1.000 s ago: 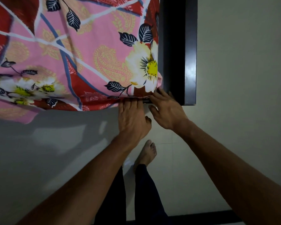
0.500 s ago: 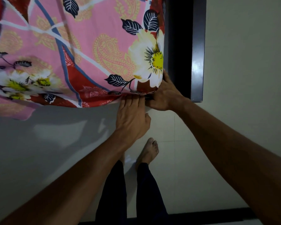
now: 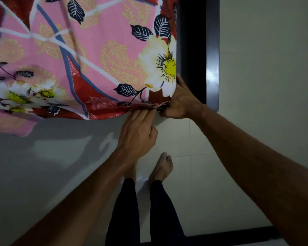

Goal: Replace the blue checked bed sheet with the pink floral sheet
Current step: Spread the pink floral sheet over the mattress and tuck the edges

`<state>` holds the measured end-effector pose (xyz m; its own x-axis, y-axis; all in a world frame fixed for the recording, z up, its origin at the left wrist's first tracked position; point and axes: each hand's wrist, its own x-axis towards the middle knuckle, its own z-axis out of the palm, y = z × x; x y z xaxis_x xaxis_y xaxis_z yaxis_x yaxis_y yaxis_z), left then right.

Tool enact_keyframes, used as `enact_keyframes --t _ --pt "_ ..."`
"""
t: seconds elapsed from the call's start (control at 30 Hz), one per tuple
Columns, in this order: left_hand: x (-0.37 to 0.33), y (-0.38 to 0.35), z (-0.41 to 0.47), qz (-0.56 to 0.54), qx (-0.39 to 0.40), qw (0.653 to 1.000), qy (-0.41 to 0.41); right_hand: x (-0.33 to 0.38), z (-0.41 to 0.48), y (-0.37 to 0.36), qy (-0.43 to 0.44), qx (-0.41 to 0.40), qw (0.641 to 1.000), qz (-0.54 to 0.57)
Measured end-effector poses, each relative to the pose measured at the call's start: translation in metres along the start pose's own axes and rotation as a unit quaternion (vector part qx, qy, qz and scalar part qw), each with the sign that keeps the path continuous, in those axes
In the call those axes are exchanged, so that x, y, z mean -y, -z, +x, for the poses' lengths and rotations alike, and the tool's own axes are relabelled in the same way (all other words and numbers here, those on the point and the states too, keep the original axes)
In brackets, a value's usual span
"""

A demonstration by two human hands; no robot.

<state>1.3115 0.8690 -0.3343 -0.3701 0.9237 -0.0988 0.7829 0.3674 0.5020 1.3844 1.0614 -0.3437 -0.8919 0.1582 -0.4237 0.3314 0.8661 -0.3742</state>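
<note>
- Our right hand (image 3: 181,102) has slid up from below the near right corner of the bed (image 3: 212,59) and now curls round the pink floral sheet (image 3: 96,59) there.
- Our left hand (image 3: 137,132), fingers straight, presses the sheet's edge under beside it.
- We judge this corner nearly tucked.

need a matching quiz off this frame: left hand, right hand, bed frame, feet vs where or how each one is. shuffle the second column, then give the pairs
1. left hand
2. right hand
3. bed frame
4. feet

A. wrapped round the corner of the sheet
B. bare, on the tiled floor
C. fingers straight, tips under the sheet's lower edge
D. dark and glossy, right of the sheet

Pairs: 1-C, 2-A, 3-D, 4-B
</note>
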Motion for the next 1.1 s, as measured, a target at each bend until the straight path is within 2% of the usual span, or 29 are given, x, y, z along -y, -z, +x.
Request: enact_keyframes --t 0.1,0.17,0.27,0.33,0.4,0.5,0.6,0.67,0.77,0.9,0.97,1.03,1.1 --pt "0.006 0.011 -0.021 0.011 -0.006 0.999 -0.031 0.007 -0.004 0.001 -0.067 0.037 0.997 -0.001" --pt "0.012 0.023 -0.031 0.04 0.005 0.999 0.005 0.023 -0.01 -0.008 -0.126 0.03 0.991 0.015" --pt "0.027 0.032 -0.037 0.116 0.037 0.99 0.074 0.051 -0.044 -0.026 -0.17 -0.084 0.979 0.077" --pt "0.036 0.03 -0.036 0.153 0.062 0.984 0.07 0.075 -0.068 -0.039 -0.154 -0.18 0.967 0.094" --pt "0.041 0.027 -0.032 0.175 0.068 0.981 0.057 0.095 -0.074 -0.053 -0.116 -0.233 0.96 0.107" --pt "0.04 0.03 -0.019 0.185 0.045 0.98 0.054 0.111 -0.051 -0.058 -0.096 -0.217 0.968 0.083" --pt "0.039 0.029 -0.014 0.101 -0.01 0.992 0.075 0.119 -0.021 -0.05 -0.13 -0.233 0.96 0.084" --pt "0.037 0.025 -0.023 0.049 -0.036 0.996 0.068 0.122 -0.009 -0.044 -0.161 -0.206 0.961 0.087" --pt "0.035 0.021 -0.041 0.053 -0.01 0.997 0.063 0.129 -0.007 -0.045 -0.184 -0.112 0.974 0.07" --pt "0.051 0.027 -0.031 0.119 0.022 0.992 0.048 0.13 -0.003 -0.032 -0.213 -0.075 0.97 0.092" --pt "0.056 0.032 -0.019 0.126 0.017 0.991 0.032 0.137 -0.007 -0.027 -0.218 -0.09 0.966 0.109" --pt "0.057 0.039 -0.016 0.13 0.044 0.99 0.029 0.149 -0.015 -0.033 -0.208 -0.168 0.956 0.121" --pt "0.061 0.043 -0.021 0.129 0.066 0.989 0.01 0.163 -0.021 -0.044 -0.181 -0.167 0.962 0.12"
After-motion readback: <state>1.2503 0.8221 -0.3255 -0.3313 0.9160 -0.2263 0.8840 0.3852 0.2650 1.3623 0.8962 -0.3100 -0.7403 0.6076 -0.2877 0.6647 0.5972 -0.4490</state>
